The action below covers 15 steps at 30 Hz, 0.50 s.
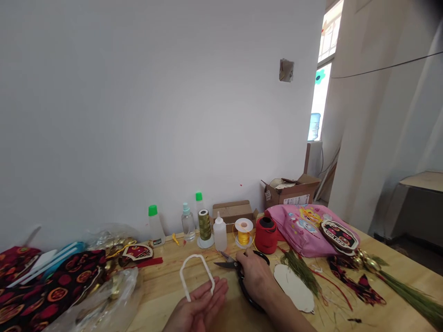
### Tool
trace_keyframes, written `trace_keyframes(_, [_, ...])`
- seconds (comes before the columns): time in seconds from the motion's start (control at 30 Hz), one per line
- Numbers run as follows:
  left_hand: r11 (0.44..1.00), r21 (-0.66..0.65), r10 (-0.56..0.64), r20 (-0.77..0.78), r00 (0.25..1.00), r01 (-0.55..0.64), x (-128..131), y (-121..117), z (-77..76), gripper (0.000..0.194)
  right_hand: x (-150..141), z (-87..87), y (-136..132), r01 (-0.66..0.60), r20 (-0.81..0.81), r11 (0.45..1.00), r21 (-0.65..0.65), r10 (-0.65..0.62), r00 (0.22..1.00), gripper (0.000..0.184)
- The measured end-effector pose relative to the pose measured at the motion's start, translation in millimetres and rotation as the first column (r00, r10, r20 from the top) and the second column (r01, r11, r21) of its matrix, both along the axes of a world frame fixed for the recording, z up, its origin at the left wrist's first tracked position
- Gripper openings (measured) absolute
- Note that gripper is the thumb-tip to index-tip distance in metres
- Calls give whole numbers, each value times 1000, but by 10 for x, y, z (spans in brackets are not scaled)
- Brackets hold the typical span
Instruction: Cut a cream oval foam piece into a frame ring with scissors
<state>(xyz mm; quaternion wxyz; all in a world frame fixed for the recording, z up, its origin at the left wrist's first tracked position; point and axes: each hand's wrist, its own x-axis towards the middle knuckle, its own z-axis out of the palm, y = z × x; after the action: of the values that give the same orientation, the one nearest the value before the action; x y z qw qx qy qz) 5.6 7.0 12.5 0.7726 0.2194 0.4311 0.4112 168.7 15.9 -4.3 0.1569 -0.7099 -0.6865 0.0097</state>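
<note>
My left hand [202, 308] lies palm up at the bottom centre, fingers stretched flat, and a white U-shaped strip [195, 273] rests on its fingertips and stands out over the wooden table [166, 288]. My right hand [256, 275] lies over black-handled scissors [231, 264], fingers curled onto the handles; the blades point left, slightly apart. A white oval card [294, 287] lies just right of that hand.
Along the back stand bottles with green caps [155, 226], an olive thread cone [204, 227], a white squeeze bottle [219, 234], a yellow spool [244, 233] and a red spool [266, 235]. A pink bag [304, 228] and green tassels [301, 267] are right; patterned red fabric [51, 286] is left.
</note>
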Motion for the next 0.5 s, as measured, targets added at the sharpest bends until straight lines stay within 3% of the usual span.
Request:
trace_keyframes(0.1, [998, 36, 46, -37, 998, -45, -13, 48, -64, 40, 33, -22, -13, -27, -78, 998, 59, 32, 996, 33])
trace_keyframes(0.2, [997, 64, 53, -37, 998, -50, -18, 80, -148, 30, -13, 4, -21, -131, -259, 979, 157, 168, 951, 34])
trace_keyframes(0.33, [992, 103, -74, 38, 997, 70, -14, 76, -183, 21, -157, 80, -52, -299, -427, 913, 278, 397, 813, 38])
trace_keyframes(0.5, [969, 126, -225, 105, 969, 211, 12, 80, -212, 24, -232, 115, -89, -298, -460, 895, 332, 430, 777, 34])
